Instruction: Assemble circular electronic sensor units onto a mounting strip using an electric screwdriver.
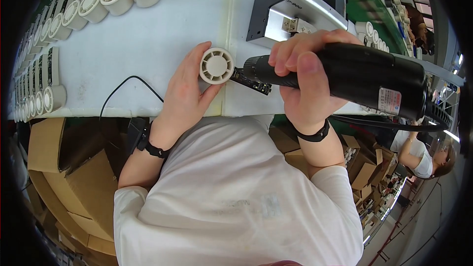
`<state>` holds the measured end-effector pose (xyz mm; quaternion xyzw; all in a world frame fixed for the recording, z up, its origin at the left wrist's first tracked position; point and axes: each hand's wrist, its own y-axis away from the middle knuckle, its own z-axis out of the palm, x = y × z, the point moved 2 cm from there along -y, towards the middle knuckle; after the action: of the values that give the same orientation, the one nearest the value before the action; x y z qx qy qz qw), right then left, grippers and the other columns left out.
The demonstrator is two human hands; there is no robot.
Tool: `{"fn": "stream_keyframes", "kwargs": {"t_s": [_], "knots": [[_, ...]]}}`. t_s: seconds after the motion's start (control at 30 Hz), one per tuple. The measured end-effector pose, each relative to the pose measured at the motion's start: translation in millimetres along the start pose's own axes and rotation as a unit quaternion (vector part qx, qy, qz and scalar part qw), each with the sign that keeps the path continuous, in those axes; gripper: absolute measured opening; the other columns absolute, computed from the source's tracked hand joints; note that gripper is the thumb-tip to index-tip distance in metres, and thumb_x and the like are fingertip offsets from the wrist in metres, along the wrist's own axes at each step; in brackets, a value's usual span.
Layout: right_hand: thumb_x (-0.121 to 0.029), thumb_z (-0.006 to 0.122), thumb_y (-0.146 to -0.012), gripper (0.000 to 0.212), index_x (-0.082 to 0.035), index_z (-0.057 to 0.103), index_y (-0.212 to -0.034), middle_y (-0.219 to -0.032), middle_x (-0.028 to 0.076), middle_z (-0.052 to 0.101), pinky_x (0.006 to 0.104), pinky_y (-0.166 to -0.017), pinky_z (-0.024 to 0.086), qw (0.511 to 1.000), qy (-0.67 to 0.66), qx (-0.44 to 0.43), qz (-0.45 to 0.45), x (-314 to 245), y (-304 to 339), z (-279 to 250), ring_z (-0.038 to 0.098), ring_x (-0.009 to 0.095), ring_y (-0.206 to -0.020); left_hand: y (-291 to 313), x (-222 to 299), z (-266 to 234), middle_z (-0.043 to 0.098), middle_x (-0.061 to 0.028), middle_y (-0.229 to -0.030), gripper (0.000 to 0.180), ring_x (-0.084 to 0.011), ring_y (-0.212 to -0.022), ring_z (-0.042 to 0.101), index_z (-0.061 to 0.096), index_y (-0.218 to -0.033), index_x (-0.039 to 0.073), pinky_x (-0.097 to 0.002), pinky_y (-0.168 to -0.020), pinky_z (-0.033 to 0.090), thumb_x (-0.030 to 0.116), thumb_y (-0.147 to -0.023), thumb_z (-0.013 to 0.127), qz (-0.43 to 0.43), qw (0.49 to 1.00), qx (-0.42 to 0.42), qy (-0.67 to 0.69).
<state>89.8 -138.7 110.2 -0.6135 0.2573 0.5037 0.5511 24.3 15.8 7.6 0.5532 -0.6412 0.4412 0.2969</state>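
Observation:
My left hand [185, 88] is closed around a round white plastic housing [217, 65] with a ring of slots on its face. From the housing a narrow dark circuit board [252, 83] sticks out to the right, lying over the white tabletop. My right hand [310, 76] grips a black electric screwdriver [369, 76] by its body. The tool lies nearly level, its nose pointing left, close above the circuit board beside the housing. Its bit is hidden, so contact with the board cannot be made out.
Rows of similar white housings with boards [90, 6] line the table's left side. A grey metal machine [300, 7] stands at the back right. The screwdriver's black cable [389, 127] trails right. Cardboard boxes [81, 187] sit below the table's left edge. Another person [419, 155] is far right.

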Motion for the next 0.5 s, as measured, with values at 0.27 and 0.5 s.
{"fn": "stream_keyframes", "kwargs": {"t_s": [0.27, 0.5], "knots": [[-0.007, 0.056, -0.085, 0.031, -0.008, 0.042, -0.112, -0.070, 0.006, 0.050, 0.0364, -0.059, 0.045, 0.999, 0.025, 0.021, -0.011, 6, 2, 1, 0.048, 0.017, -0.059, 0, -1, 1, 0.050, -0.0205, -0.123, 0.065, -0.0368, -0.109, 0.053, 0.036, -0.130, -0.002, -0.0397, -0.090, 0.045, 0.002, -0.074, 0.069, -0.003, 1.000, -0.003, 0.002], [-0.009, 0.057, -0.085, 0.031, -0.007, 0.042, -0.112, -0.068, 0.005, 0.048, 0.0366, -0.058, 0.045, 1.000, 0.007, -0.001, -0.019, -5, -3, -2, 0.048, 0.017, -0.057, 1, -2, 1, 0.050, -0.0204, -0.123, 0.066, -0.0368, -0.109, 0.053, 0.036, -0.130, -0.001, -0.0399, -0.090, 0.045, 0.002, -0.074, 0.069, -0.004, 1.000, -0.003, 0.005]]}}
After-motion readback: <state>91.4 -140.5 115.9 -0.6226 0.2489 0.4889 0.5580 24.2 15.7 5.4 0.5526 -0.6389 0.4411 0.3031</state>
